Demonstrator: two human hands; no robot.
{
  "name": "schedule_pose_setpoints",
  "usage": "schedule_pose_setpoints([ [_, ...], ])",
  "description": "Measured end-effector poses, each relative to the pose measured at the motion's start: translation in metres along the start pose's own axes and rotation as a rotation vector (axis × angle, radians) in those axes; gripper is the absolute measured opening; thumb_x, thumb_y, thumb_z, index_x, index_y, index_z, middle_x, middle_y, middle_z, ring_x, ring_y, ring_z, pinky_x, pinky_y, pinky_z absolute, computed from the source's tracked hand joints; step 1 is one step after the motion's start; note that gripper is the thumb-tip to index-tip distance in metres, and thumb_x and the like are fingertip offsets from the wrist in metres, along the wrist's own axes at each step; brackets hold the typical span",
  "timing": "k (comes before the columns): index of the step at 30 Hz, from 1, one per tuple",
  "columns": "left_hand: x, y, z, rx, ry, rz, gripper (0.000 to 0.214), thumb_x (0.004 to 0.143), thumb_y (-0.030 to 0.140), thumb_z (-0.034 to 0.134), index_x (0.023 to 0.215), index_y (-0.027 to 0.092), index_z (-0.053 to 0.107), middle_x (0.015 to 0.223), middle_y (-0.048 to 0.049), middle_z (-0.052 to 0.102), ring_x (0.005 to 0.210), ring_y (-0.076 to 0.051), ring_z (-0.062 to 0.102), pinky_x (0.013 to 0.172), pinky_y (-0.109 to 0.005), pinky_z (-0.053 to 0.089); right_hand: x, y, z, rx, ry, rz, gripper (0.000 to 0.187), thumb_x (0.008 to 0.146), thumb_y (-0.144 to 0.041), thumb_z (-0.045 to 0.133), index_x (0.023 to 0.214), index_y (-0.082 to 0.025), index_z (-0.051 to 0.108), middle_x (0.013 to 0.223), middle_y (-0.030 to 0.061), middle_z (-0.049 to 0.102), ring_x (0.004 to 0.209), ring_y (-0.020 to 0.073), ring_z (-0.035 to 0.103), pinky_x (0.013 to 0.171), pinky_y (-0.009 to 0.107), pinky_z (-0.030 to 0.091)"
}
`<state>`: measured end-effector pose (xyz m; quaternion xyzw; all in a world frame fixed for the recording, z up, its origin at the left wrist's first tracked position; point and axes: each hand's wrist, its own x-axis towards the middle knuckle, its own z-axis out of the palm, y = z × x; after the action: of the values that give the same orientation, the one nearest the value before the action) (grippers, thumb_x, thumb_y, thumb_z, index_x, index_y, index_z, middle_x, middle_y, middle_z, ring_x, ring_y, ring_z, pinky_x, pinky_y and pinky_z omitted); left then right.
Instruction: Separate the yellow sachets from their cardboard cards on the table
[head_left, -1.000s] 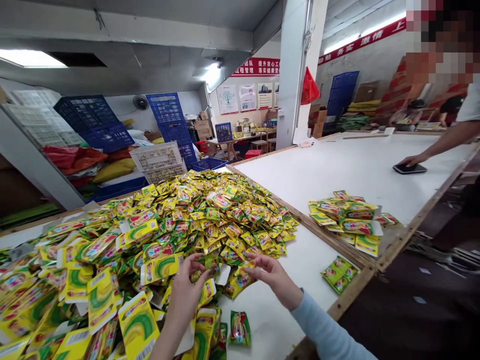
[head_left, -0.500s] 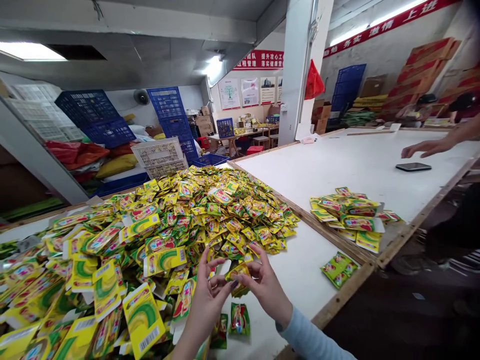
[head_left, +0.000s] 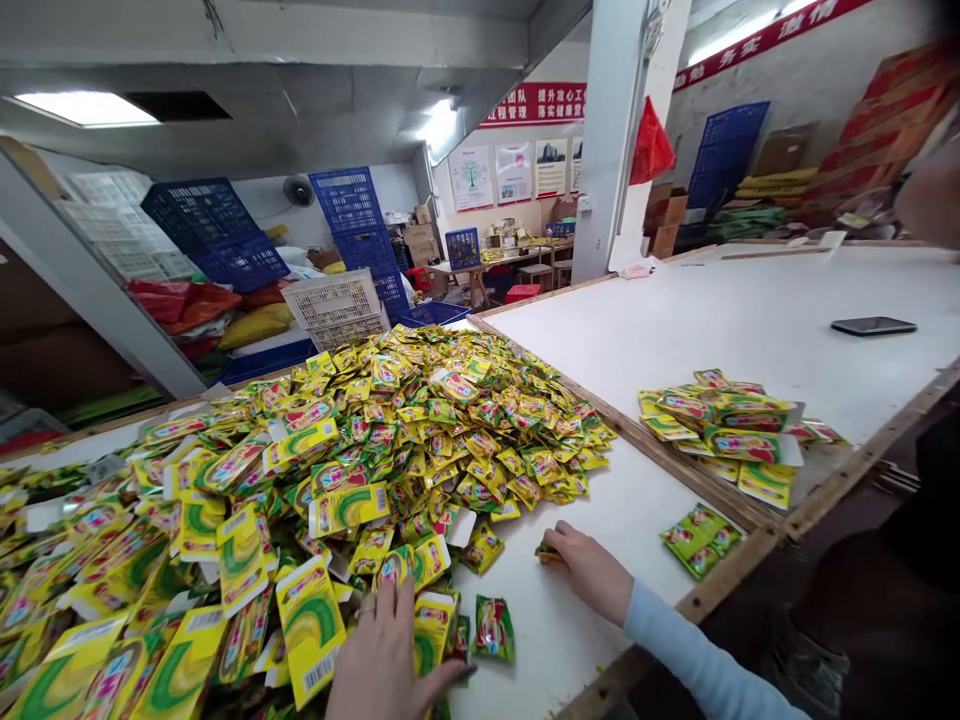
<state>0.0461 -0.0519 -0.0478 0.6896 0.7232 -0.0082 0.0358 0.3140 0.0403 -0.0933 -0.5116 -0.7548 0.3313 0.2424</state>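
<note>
Over the white tabletop [head_left: 547, 650], a packet [head_left: 544, 552] is gripped by the right hand [head_left: 592, 570], best pinched lightly; the left hand [head_left: 382, 650] is spread over cartons [head_left: 433, 622].

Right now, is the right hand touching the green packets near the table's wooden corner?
Apart. The head view shows it: a strip of white tabletop lies between the right hand and the green packets.
</note>
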Motion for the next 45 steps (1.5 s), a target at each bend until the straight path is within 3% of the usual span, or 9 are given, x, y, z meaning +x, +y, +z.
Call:
schedule_pose_setpoints([
  [3, -0.007, 0.008, 0.015, 0.127, -0.046, 0.066, 0.076, 0.063, 0.036, 0.062, 0.13, 0.008, 0.041, 0.137, -0.0218, 0.04, 0.124, -0.04, 0.037, 0.092, -0.046, 0.042, 0.0, 0.005, 0.005, -0.07, 0.009, -0.025, 0.009, 0.079, -0.011, 0.048, 0.074, -0.018, 0.052, 0.084, 0.0047, 0.053, 0.076, 0.019, 0.055, 0.07, 0.03, 0.04],
  [7, -0.006, 0.0, 0.015, 0.176, 0.001, 0.138, 0.054, 0.065, 0.008, 0.048, 0.118, 0.012, 0.056, 0.135, -0.0161, 0.046, 0.122, -0.035, 0.042, 0.094, -0.044, 0.042, -0.002, 0.006, 0.004, -0.091, 0.032, -0.046, 0.007, 0.081, -0.015, 0.047, 0.076, -0.019, 0.051, 0.083, 0.0043, 0.053, 0.077, 0.0186, 0.054, 0.069, 0.029, 0.04],
  [13, 0.003, -0.019, -0.002, -0.215, 0.171, 0.073, 0.026, 0.077, 0.026, 0.041, 0.098, 0.019, 0.055, 0.118, -0.0127, 0.057, 0.115, -0.029, 0.049, 0.088, -0.043, 0.045, -0.006, 0.005, 0.001, -0.037, 0.097, -0.058, 0.004, 0.082, -0.019, 0.048, 0.079, -0.019, 0.051, 0.084, 0.0043, 0.053, 0.079, 0.0198, 0.053, 0.071, 0.032, 0.04],
  [19, -0.003, 0.004, -0.018, -0.891, 0.322, -0.09, 0.023, 0.079, 0.042, 0.042, 0.093, 0.025, 0.037, 0.111, -0.0103, 0.06, 0.093, -0.025, 0.062, 0.07, -0.035, 0.05, -0.006, -0.001, 0.002, 0.077, 0.117, -0.081, 0.003, 0.078, -0.02, 0.052, 0.075, -0.019, 0.051, 0.079, 0.0035, 0.054, 0.077, 0.0209, 0.054, 0.071, 0.036, 0.043],
  [23, -0.003, 0.018, -0.019, -1.195, 0.278, -0.14, 0.048, 0.073, 0.047, 0.052, 0.114, 0.022, 0.043, 0.101, -0.0079, 0.065, 0.088, -0.024, 0.062, 0.074, -0.034, 0.05, -0.006, -0.012, 0.003, 0.217, 0.099, -0.056, 0.011, 0.082, -0.028, 0.049, 0.078, -0.018, 0.049, 0.073, 0.0011, 0.053, 0.058, 0.0151, 0.056, 0.055, 0.031, 0.049],
  [28, 0.004, 0.035, -0.008, -1.498, 0.003, -0.175, 0.045, 0.056, 0.045, 0.071, 0.089, 0.016, 0.064, 0.084, -0.0084, 0.07, 0.082, -0.027, 0.063, 0.077, -0.037, 0.05, -0.009, -0.053, -0.004, 0.711, -0.026, -0.06, 0.027, 0.079, -0.04, 0.057, 0.091, -0.017, 0.047, 0.059, -0.0058, 0.051, 0.039, 0.0083, 0.05, 0.036, 0.022, 0.046],
  [30, 0.005, 0.042, -0.007, -1.536, -0.086, -0.177, 0.046, 0.053, 0.043, 0.074, 0.088, 0.015, 0.065, 0.083, -0.0083, 0.071, 0.082, -0.027, 0.064, 0.076, -0.036, 0.05, -0.012, -0.074, -0.007, 0.908, -0.074, -0.088, 0.03, 0.074, -0.038, 0.065, 0.087, -0.016, 0.049, 0.061, -0.0048, 0.054, 0.038, 0.0062, 0.049, 0.034, 0.018, 0.044],
  [34, 0.005, 0.048, -0.009, -1.478, -0.169, -0.128, 0.046, 0.056, 0.044, 0.074, 0.091, 0.016, 0.064, 0.089, -0.0077, 0.071, 0.09, -0.026, 0.062, 0.081, -0.034, 0.048, -0.019, -0.097, -0.009, 0.978, -0.139, -0.129, 0.027, 0.072, -0.033, 0.068, 0.085, -0.016, 0.052, 0.06, -0.0055, 0.054, 0.039, 0.0047, 0.048, 0.035, 0.016, 0.042],
  [45, 0.01, 0.037, 0.014, -1.471, -0.126, -0.087, 0.054, 0.058, 0.051, 0.071, 0.098, 0.016, 0.061, 0.093, -0.0075, 0.071, 0.089, -0.025, 0.064, 0.081, -0.035, 0.051, -0.021, -0.089, -0.005, 0.981, -0.106, -0.118, 0.03, 0.073, -0.033, 0.068, 0.093, -0.017, 0.052, 0.066, -0.0036, 0.058, 0.039, 0.0048, 0.049, 0.034, 0.016, 0.043],
])
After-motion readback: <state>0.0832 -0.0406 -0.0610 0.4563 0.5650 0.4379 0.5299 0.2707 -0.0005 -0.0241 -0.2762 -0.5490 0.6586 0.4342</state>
